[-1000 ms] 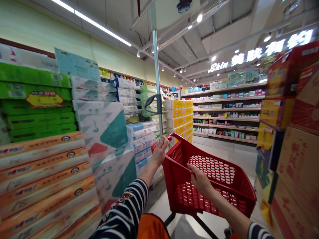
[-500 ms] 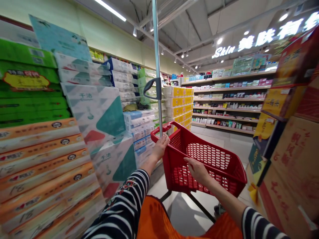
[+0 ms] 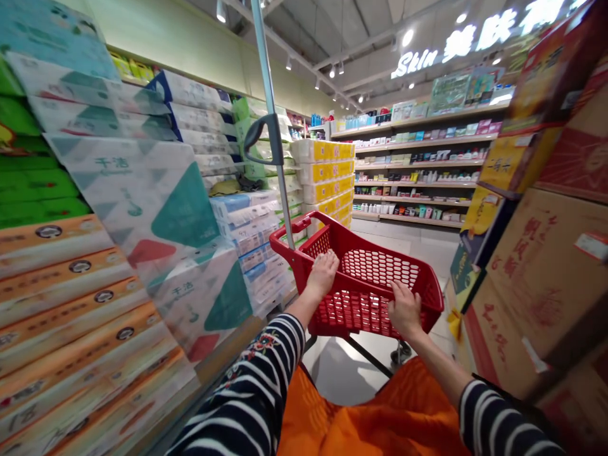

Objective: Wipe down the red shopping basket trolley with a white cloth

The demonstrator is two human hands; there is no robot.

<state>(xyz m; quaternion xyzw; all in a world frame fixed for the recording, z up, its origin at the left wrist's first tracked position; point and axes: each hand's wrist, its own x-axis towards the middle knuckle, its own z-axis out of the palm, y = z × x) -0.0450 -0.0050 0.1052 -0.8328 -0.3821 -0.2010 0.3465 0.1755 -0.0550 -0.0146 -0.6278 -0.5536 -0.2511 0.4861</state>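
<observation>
A red shopping cart (image 3: 365,278) stands sideways in front of me, its handle end to the left. My left hand (image 3: 323,272) is closed over the near top rim of the basket, close to the handle end. Farther right, my right hand (image 3: 405,309) grips the same side of the basket, fingers curled over its rim. Beside the cart's handle rises a metal pole (image 3: 268,69) with a grey loop grip (image 3: 264,140); neither hand touches it.
Stacked tissue packs (image 3: 137,190) line the left side. Yellow and white packs (image 3: 327,171) stand behind the cart. Cardboard boxes (image 3: 546,266) are piled along the right. Shelves of small goods (image 3: 422,164) cross the back.
My left hand has moved from beside the pole onto the basket rim. My right hand has shifted right along the rim and curled over it. The view has turned slightly.
</observation>
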